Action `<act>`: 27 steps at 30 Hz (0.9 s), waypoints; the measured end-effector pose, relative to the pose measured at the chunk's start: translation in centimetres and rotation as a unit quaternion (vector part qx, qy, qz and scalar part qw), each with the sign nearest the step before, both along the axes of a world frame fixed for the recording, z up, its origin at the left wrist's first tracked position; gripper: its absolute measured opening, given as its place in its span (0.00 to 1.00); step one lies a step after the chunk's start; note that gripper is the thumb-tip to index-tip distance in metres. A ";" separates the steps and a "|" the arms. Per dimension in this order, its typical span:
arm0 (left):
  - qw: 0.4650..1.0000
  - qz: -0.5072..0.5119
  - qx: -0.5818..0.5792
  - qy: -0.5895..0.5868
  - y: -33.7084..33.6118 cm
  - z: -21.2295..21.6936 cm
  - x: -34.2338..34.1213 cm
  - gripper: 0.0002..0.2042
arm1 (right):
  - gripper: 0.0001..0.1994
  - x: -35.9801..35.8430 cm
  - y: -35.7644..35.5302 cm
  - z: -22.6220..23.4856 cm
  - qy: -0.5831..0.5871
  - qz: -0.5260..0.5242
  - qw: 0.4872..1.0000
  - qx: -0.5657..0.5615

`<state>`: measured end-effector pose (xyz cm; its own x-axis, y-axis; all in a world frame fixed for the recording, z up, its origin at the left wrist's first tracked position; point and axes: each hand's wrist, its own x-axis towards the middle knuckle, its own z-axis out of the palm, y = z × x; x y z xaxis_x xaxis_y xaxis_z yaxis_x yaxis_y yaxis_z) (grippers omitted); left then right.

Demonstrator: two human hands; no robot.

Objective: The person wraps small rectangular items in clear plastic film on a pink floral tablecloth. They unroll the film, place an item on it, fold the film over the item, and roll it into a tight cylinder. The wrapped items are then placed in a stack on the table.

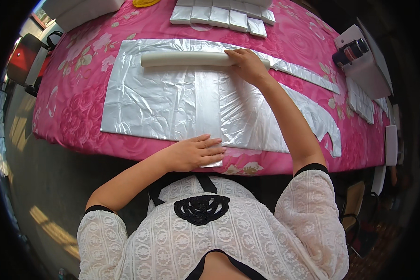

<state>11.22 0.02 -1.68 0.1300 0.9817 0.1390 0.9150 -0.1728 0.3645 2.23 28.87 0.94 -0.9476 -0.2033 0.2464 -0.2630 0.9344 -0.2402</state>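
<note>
A thin white plastic apron [144,100] lies flat and wrinkled on the pink flowered tablecloth, with curved cut-outs at its right end. A narrow folded plastic strip [208,100] crosses its middle and hangs a little past its near edge. My left hand [196,153] rests on the near end of that strip, palm down with the fingers stretched out. Along the apron's far side lies a long white rolling pin [186,59]. My right hand [247,65] is curled over the pin near its right end; the thumb's underside is hidden.
Several folded plastic packets [219,16] are laid out at the far side, and more packets [359,100] lie at the right. A dark bottle [350,52] is beside a white box [366,70]. At the far left sits a pale box [84,11], with a yellow item [145,3] nearby.
</note>
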 end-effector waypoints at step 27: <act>0.957 0.253 0.134 0.053 -0.1 0.6 -2.4 0.21 | 0.18 13.2 -8.0 -1.8 0.019 0.131 0.983 -0.131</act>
